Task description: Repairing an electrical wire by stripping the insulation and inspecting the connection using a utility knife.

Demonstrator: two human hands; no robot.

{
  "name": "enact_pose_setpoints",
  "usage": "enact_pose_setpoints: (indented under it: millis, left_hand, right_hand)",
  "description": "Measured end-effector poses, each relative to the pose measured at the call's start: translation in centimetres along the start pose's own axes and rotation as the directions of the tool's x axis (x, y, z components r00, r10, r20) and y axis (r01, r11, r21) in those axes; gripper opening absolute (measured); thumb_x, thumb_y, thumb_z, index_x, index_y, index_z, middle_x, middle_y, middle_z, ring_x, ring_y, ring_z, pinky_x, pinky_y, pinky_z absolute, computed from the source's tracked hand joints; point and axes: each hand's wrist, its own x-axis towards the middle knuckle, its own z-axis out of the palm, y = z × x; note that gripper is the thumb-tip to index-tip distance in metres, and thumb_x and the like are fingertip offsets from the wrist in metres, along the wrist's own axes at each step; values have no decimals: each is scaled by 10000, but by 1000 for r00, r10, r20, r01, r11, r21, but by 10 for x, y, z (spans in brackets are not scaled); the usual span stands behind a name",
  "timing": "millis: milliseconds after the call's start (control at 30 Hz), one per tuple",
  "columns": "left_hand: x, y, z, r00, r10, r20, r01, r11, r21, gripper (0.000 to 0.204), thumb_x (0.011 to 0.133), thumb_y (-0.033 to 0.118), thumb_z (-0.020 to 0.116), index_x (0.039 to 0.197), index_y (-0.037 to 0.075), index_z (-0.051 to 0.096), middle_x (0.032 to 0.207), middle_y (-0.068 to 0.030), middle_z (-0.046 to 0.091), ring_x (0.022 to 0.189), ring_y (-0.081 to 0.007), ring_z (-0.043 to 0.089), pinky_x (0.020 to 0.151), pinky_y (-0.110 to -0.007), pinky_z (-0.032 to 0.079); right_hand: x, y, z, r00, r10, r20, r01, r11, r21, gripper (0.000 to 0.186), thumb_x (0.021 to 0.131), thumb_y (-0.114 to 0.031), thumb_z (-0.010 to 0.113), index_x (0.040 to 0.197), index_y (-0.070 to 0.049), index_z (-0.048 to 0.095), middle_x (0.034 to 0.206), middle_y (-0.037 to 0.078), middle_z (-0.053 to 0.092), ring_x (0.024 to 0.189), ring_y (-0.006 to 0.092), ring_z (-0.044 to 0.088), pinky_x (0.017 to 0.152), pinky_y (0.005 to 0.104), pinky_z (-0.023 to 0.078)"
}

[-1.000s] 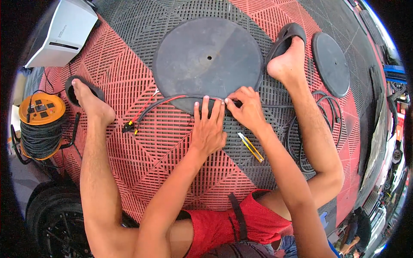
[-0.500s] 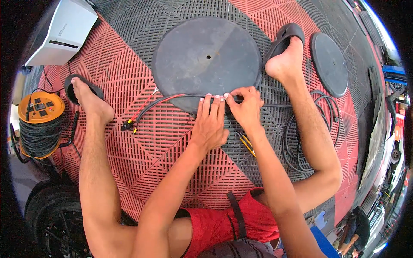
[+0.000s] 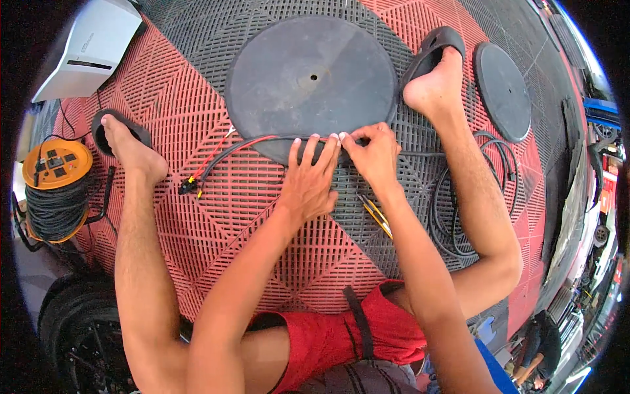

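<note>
A black cable (image 3: 251, 141) with red wires beside it runs across the near edge of a large round black disc (image 3: 308, 49). My left hand (image 3: 308, 176) lies over this bundle, fingers stretched out with the tips pressing on it and the thumb apart. Close beside those tips, my right hand (image 3: 375, 156) is closed in a pinch on the cable. To the left, the bundle ends in a dark connector (image 3: 188, 187) with yellow pieces, and a thin red wire carries a metal terminal (image 3: 231, 130). What lies under my fingers is mostly hidden.
A tool with yellow handles (image 3: 378, 215) lies by my right forearm. Coiled black cable (image 3: 441, 226) rests near my right leg. A smaller black disc (image 3: 502, 92) is at right. Left are an orange cable reel (image 3: 58, 163) and a white box-shaped unit (image 3: 92, 49). A person (image 3: 539, 348) is lower right.
The whole scene has shifted slightly up and left in the picture. The fingers of my left hand look a little more spread. My right hand keeps its pinch on the cable.
</note>
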Motion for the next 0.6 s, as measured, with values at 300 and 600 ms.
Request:
enact_pose_setpoints:
  millis: [300,600]
  left_hand:
    - [-2,-12,-7,995,62,81,-64,998,14,972,687,370,730,1537,17,419,1652,-82,312,1479,-337,299,1207,-624,197]
    - [-6,-12,-9,994,68,90,-72,996,48,1043,643,399,755,1559,43,405,1672,-74,287,1506,-320,271,1182,-667,203]
  right_hand:
    - [12,-1,-9,985,39,167,-39,999,-2,261,799,-367,824,853,-112,813,968,146,683,1006,339,655,848,524,487]
    - [29,19,-31,914,-119,387,33,974,222,303,829,-330,834,941,-49,812,859,165,686,800,305,688,773,391,549]
